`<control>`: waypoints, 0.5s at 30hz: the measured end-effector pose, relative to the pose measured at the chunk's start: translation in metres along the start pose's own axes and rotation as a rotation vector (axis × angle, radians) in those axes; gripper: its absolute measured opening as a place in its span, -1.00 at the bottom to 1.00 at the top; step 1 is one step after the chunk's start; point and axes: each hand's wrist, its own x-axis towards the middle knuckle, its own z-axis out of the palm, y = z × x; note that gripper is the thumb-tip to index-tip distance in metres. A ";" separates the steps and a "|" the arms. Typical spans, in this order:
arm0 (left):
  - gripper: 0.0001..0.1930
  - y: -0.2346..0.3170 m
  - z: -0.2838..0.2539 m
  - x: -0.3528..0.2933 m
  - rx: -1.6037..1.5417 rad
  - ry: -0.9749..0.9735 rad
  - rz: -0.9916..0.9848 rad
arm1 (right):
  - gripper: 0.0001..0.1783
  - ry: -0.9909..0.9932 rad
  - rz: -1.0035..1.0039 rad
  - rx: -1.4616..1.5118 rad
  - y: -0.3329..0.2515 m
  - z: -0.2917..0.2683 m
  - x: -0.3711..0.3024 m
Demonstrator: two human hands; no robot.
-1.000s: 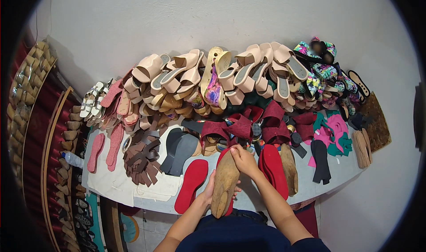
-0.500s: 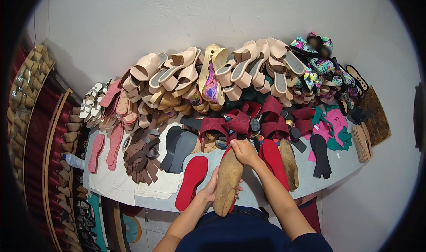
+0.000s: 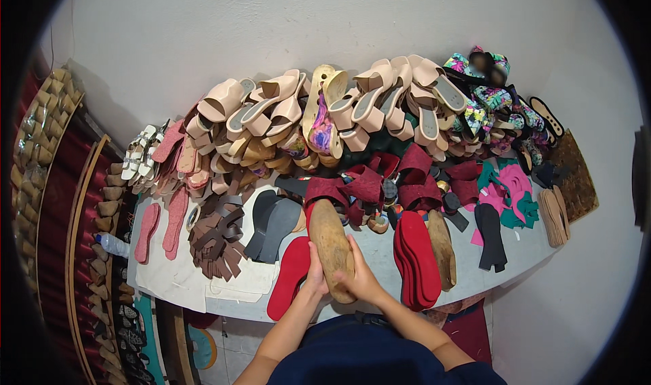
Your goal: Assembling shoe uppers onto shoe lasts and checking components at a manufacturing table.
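Between my two hands is a worn wooden shoe last (image 3: 327, 239), its rounded end pointing away from me. My left hand (image 3: 316, 271) lies along its left side. My right hand (image 3: 361, 280) wraps its right side near the close end, thumb on top. A red edge shows along the last's far left side; the rest of that piece is hidden beneath. A red insole (image 3: 290, 276) lies on the table left of my left hand. To the right, a stack of red insoles (image 3: 416, 263) sits beside a second wooden shoe last (image 3: 442, 249).
Maroon sandal uppers (image 3: 366, 185) lie just beyond the last. Beige heeled sandals (image 3: 369, 97) are heaped against the wall. Brown strap pieces (image 3: 217, 236), grey soles (image 3: 278, 226) and pink insoles (image 3: 176, 222) cover the table's left side. A rack of lasts (image 3: 102, 270) stands at far left.
The last has swung its far end left and moved slightly away from me. My right hand has slid from its far end down to its near right side.
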 end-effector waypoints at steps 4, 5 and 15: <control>-0.13 0.003 -0.001 -0.004 0.001 -0.056 -0.042 | -0.21 -0.040 0.229 0.211 -0.013 0.000 -0.018; -0.13 0.004 -0.002 -0.003 -0.086 -0.114 -0.062 | -0.18 -0.024 0.244 0.331 -0.012 0.000 -0.018; -0.13 0.004 0.004 -0.005 -0.121 -0.121 -0.154 | -0.21 0.167 0.312 0.554 -0.013 -0.013 -0.027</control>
